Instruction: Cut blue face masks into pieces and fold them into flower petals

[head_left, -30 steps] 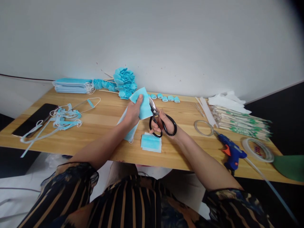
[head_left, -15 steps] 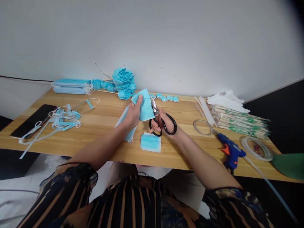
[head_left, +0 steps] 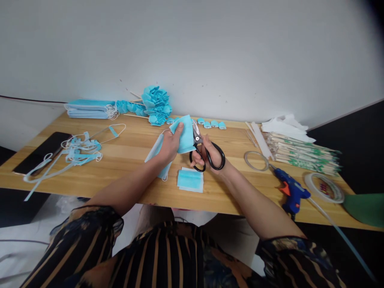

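Observation:
My left hand (head_left: 169, 145) is closed on a light blue mask sheet (head_left: 184, 136), held up above the wooden table (head_left: 126, 160). My right hand (head_left: 207, 154) grips black-handled scissors (head_left: 207, 154), whose blades (head_left: 196, 134) sit at the sheet's right edge. A small stack of cut blue rectangles (head_left: 190, 180) lies on the table just below both hands. More of the blue mask hangs under my left hand.
At the back lie a stack of blue masks (head_left: 88, 109), a blue flower on sticks (head_left: 156, 105) and small blue pieces (head_left: 210, 124). Cut ear loops (head_left: 72, 150) and a black phone (head_left: 39, 152) are left. Tape rolls (head_left: 255, 160), chopstick packs (head_left: 303, 154) and a blue glue gun (head_left: 291, 192) are right.
Both hands have shifted slightly right and down together; the scissors' blades have closed further along the blue sheet's right edge.

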### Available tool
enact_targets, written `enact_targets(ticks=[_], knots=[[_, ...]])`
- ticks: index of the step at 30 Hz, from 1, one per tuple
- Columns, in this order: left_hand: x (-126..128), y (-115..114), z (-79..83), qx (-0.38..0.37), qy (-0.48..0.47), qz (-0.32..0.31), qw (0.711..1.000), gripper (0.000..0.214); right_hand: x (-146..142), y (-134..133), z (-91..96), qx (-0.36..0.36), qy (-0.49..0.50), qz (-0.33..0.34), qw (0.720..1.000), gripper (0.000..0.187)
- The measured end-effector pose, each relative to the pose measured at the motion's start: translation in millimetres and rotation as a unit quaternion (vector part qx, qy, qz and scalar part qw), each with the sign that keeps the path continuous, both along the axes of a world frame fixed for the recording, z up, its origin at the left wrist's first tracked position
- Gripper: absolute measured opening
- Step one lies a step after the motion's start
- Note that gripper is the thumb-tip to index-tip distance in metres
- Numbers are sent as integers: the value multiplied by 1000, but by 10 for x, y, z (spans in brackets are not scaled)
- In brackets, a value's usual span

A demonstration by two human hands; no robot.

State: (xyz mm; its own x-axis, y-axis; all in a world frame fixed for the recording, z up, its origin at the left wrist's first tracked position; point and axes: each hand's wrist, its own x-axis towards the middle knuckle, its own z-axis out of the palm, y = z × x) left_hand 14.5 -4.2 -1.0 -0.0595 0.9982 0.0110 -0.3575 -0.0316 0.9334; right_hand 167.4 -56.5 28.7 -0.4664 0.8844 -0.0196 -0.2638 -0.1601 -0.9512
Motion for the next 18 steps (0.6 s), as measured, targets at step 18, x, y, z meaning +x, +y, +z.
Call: enact_targets(ticks=[18], knots=[[63, -81, 52, 10, 22, 36, 999, 50, -103, -72, -24, 46, 7, -86, 995, 75]])
